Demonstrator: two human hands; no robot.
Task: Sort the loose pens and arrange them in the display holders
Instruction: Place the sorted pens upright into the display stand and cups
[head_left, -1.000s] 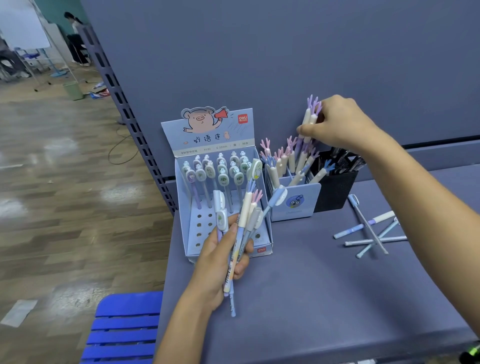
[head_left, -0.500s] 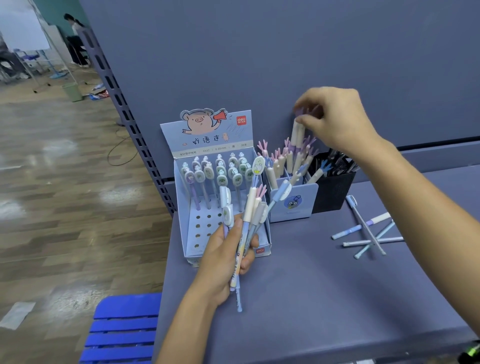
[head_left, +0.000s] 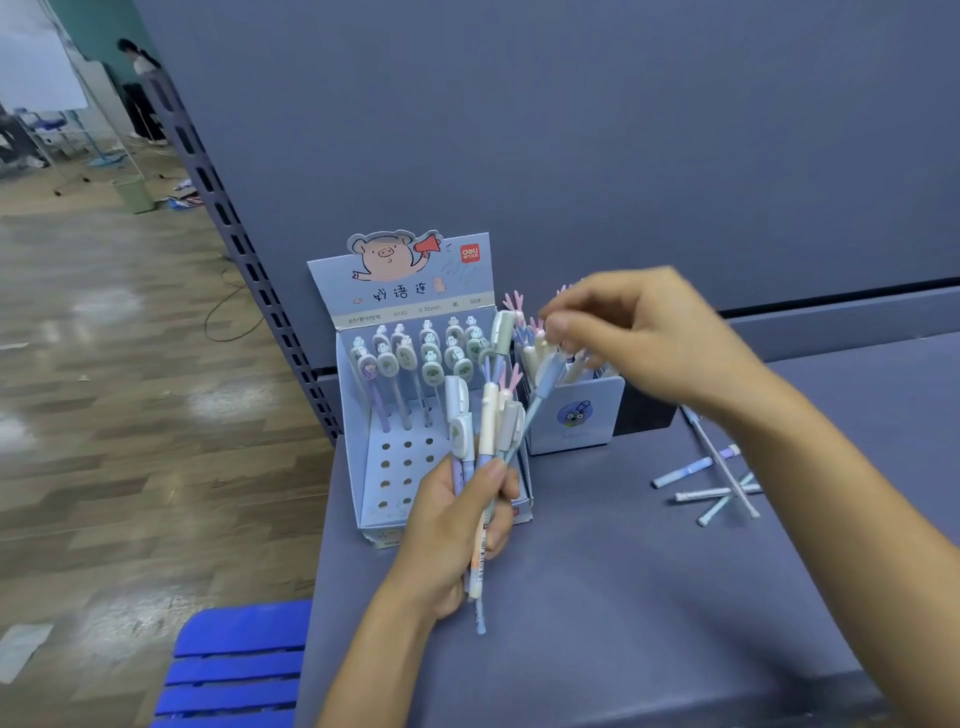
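Left hand (head_left: 457, 525) clamps pastel pen bundle (head_left: 488, 415); right hand (head_left: 639, 338), grip indeterminate (blurred), above pale-blue square cup (head_left: 576, 415). Seat antler-topped pens (head_left: 529, 358) upright.

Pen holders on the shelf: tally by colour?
Pale blue: 2, the pale blue cardboard pig-print display box and the pale blue square pen cup
Black: 1, the black pen cup to its right
Total: 3

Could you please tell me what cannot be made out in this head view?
Head view:
Right hand: motion blur hides whether it holds a pen.
Black cup: mostly behind the right hand; contents hidden.
Pig display box print: too small.
Pen bundle: barrels hidden inside left hand grip.
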